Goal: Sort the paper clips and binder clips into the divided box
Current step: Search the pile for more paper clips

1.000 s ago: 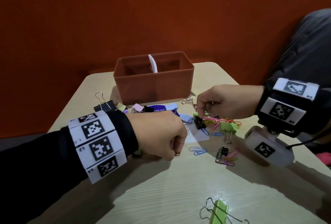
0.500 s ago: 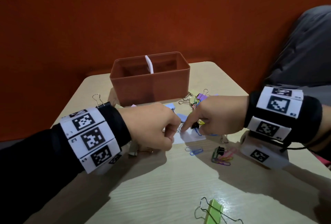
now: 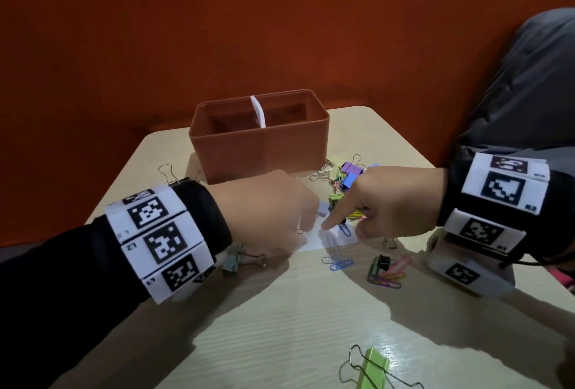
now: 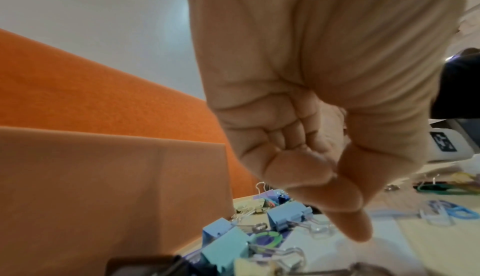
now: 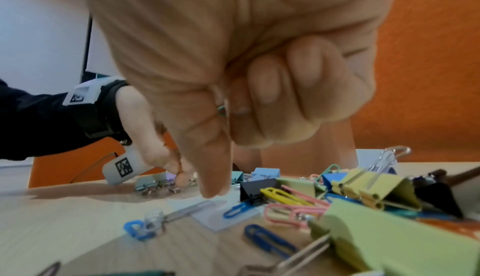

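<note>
The brown divided box [image 3: 258, 139] with a white divider [image 3: 258, 110] stands at the table's far side. Mixed binder clips and paper clips [image 3: 348, 175] lie in front of it. My right hand [image 3: 373, 205] points its index finger [image 5: 213, 177] down onto a white paper slip [image 3: 339, 237]; its other fingers are curled, and a teal paper clip [image 5: 221, 109] peeks out between them and the thumb. My left hand [image 3: 280, 211] is a fist just left of it, with the thumb [image 4: 358, 229] touching the slip [image 4: 337, 249]. I see nothing held in that fist.
Blue paper clips [image 3: 337, 262] and a black binder clip on coloured paper clips [image 3: 381, 265] lie near the slip. A grey-green binder clip [image 3: 231, 261] sits under my left wrist. A lime binder clip [image 3: 373, 367] lies at the front edge. A dark jacket [image 3: 529, 93] is at right.
My right hand left the clip pile and moved left, index finger now down on the slip. My left hand shifted up and right to meet it.
</note>
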`<action>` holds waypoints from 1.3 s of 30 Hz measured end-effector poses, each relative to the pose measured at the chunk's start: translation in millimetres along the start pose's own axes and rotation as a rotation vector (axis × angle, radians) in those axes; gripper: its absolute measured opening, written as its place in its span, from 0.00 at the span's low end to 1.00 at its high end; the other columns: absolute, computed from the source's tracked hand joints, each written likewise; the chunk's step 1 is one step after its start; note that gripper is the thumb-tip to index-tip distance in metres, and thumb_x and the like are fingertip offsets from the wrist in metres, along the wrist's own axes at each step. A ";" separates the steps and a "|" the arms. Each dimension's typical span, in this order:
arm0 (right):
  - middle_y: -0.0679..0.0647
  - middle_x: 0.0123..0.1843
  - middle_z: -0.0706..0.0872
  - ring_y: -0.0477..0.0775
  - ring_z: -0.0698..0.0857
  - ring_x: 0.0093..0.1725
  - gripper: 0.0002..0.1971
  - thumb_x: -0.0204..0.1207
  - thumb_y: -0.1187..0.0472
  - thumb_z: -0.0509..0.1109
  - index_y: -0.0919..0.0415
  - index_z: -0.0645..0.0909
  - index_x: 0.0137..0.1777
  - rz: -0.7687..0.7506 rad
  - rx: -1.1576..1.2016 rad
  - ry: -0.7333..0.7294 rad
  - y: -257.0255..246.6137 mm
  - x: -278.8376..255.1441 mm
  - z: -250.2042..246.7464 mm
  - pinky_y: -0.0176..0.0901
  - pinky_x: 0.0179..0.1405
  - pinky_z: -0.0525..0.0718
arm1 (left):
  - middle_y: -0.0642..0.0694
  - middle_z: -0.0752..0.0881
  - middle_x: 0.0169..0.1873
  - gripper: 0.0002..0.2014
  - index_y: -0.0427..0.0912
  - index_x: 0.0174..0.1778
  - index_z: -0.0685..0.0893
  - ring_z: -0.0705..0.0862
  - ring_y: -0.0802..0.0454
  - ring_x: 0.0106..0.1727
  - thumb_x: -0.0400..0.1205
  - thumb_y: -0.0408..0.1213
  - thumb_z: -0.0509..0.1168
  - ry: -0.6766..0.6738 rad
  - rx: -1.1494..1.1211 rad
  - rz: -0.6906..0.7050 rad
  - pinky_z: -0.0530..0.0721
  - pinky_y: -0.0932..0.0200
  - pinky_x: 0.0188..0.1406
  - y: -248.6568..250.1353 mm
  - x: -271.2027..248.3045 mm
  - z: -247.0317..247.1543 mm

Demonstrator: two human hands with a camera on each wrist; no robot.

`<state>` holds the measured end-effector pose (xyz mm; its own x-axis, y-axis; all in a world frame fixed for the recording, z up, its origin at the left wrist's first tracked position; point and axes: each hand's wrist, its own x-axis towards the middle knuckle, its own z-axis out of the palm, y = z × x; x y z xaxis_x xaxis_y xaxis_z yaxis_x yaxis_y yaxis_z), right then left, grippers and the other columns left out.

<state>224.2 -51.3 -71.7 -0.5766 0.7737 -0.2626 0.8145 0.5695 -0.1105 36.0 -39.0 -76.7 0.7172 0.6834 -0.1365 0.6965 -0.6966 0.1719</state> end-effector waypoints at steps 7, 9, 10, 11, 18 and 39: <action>0.47 0.20 0.74 0.42 0.72 0.24 0.28 0.79 0.59 0.61 0.28 0.66 0.74 -0.043 -0.057 -0.002 -5.8 6.6 8.4 0.28 0.24 0.67 | 0.61 0.76 0.20 0.16 0.56 0.59 0.87 0.75 0.75 0.29 0.76 0.41 0.65 -0.041 0.076 -0.059 0.74 0.68 0.33 -5.9 -4.2 -5.1; 0.48 0.21 0.74 0.42 0.73 0.25 0.27 0.79 0.58 0.61 0.28 0.68 0.73 -0.058 -0.056 -0.014 -4.6 6.3 8.0 0.27 0.23 0.67 | 0.69 0.77 0.19 0.16 0.57 0.60 0.87 0.74 0.77 0.29 0.76 0.45 0.64 -0.073 0.082 -0.066 0.75 0.64 0.33 -3.7 -4.6 -5.2; 0.50 0.23 0.76 0.45 0.73 0.26 0.26 0.79 0.58 0.61 0.29 0.69 0.72 -0.073 -0.039 -0.022 -3.4 5.1 8.3 0.28 0.24 0.68 | 0.74 0.76 0.19 0.16 0.57 0.60 0.87 0.74 0.77 0.29 0.77 0.45 0.64 -0.084 0.090 -0.065 0.75 0.63 0.33 -3.3 -4.5 -4.6; 0.52 0.27 0.77 0.49 0.71 0.28 0.25 0.79 0.58 0.62 0.29 0.71 0.71 -0.098 -0.015 -0.029 -3.2 3.0 9.1 0.29 0.25 0.68 | 0.76 0.75 0.19 0.16 0.57 0.59 0.87 0.74 0.77 0.29 0.77 0.44 0.64 -0.088 0.099 -0.062 0.76 0.62 0.33 -2.4 -4.7 -4.6; 0.50 0.24 0.70 0.45 0.72 0.26 0.16 0.73 0.56 0.73 0.39 0.84 0.59 -0.032 0.020 0.100 9.3 -6.4 -1.2 0.30 0.28 0.68 | 0.59 0.78 0.29 0.12 0.52 0.50 0.85 0.75 0.66 0.32 0.77 0.34 0.60 -0.001 0.054 -0.014 0.75 0.63 0.38 6.3 -5.4 -4.3; 0.45 0.37 0.90 0.44 0.84 0.37 0.10 0.67 0.63 0.74 0.46 0.89 0.45 -0.075 -0.042 0.051 14.0 23.9 4.6 0.37 0.39 0.80 | 0.60 0.73 0.35 0.10 0.61 0.56 0.87 0.74 0.61 0.45 0.80 0.46 0.68 -0.013 0.214 0.156 0.62 0.65 0.36 16.9 8.3 10.2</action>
<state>222.2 -26.1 -83.9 -0.6395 0.7408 -0.2054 0.7660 0.6369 -0.0878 54.0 -47.3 -84.9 0.8153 0.5624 -0.1376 0.5656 -0.8244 -0.0184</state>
